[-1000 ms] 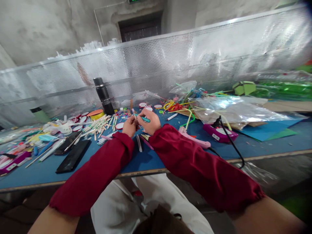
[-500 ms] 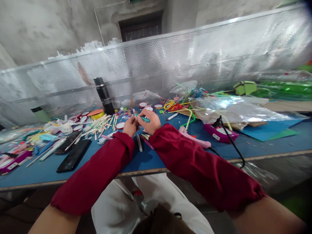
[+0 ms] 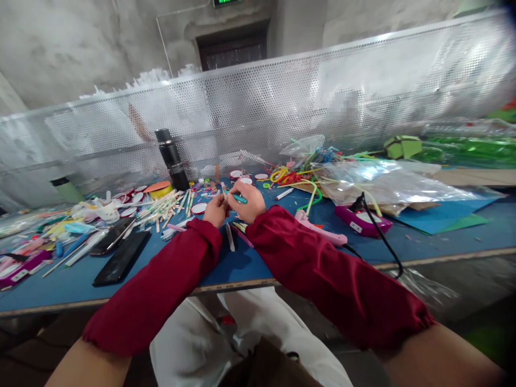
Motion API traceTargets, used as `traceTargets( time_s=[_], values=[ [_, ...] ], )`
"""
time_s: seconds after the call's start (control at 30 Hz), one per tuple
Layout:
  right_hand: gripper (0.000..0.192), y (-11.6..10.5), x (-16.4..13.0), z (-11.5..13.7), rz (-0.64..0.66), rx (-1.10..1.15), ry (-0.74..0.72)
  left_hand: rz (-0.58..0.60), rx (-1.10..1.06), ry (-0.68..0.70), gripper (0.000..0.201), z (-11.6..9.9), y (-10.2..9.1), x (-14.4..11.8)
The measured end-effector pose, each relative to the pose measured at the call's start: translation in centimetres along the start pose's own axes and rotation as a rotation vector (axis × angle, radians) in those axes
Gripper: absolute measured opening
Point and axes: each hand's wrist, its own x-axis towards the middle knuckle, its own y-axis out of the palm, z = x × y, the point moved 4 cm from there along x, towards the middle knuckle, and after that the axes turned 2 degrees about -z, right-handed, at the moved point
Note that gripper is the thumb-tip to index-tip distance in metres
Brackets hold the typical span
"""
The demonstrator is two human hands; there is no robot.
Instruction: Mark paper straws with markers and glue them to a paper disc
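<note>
My right hand (image 3: pixel 250 202) is closed around a teal marker (image 3: pixel 240 199), pen-fashion. Close beside it, the fingers of my left hand (image 3: pixel 216 210) pinch a small narrow stick (image 3: pixel 223 186) with a pinkish upper end. The marker's tip is by the stick, but whether they touch is hidden by my fingers. Below my hands on the blue tabletop (image 3: pixel 245 271) lie a pale stick (image 3: pixel 230 237) and a pink-purple marker (image 3: pixel 244 236). More pens (image 3: pixel 173 230) lie to the left of my left wrist.
Phones (image 3: pixel 122 258), wooden sticks (image 3: pixel 164 207) and a black bottle (image 3: pixel 172 159) are on the left. To the right are a pink glue gun (image 3: pixel 320 228), a purple box (image 3: pixel 363 220) with a black cable, a white marker (image 3: pixel 284 194) and plastic bags (image 3: pixel 374 180). A perforated metal panel (image 3: pixel 250 113) runs behind.
The view has shifted slightly. My hands stay together at nearly the same place, still holding the teal marker and the small stick.
</note>
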Motion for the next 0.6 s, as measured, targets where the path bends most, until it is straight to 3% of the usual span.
traceTargets(
  time_s=[0.2, 0.6],
  values=[
    [0.015, 0.5, -0.4, -1.0, -0.050, 0.158, 0.235, 0.006, 0.043, -0.020, 0.018, -0.5, 0.2, -0.4],
    [0.015, 0.5, -0.5, -0.9, -0.021, 0.121, 0.195, 0.013, 0.011, -0.008, 0.022, 0.1, 0.1, 0.2]
  ],
)
